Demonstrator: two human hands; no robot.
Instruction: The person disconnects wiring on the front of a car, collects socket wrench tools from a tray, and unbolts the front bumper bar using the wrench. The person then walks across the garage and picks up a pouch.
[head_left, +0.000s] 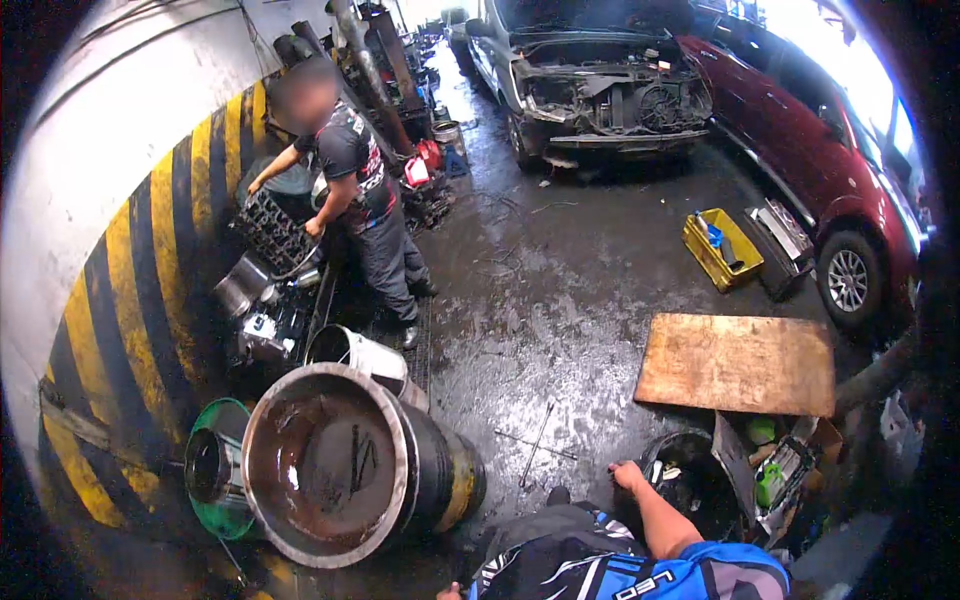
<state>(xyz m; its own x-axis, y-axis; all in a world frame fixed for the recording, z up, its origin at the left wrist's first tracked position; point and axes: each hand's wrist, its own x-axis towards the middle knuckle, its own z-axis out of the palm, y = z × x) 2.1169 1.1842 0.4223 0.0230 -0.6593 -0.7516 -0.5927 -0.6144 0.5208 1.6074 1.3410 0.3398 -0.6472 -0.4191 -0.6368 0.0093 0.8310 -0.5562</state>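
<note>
My right hand [627, 475] is held out beside the left rim of a black bin [700, 510] with loose items in it. Its fingers are curled in, and no object shows in them. At the bottom edge only a sliver of my left hand [450, 592] is visible; its fingers are cut off. To the left of my body, a large round metal basin [257, 430] sits on a black drum [455, 485]. Inside the basin are dark residue and some thin dark pieces [360, 460]. A cross-shaped wrench [537, 446] lies on the wet floor ahead of me.
A co-worker [355, 165] grips an engine part [272, 235] by the striped wall. White buckets [375, 355] stand behind the basin. To the right are a wooden board [738, 362], a yellow crate [722, 250] and a red car [800, 130]. Ahead is a vehicle with an exposed front [615, 100].
</note>
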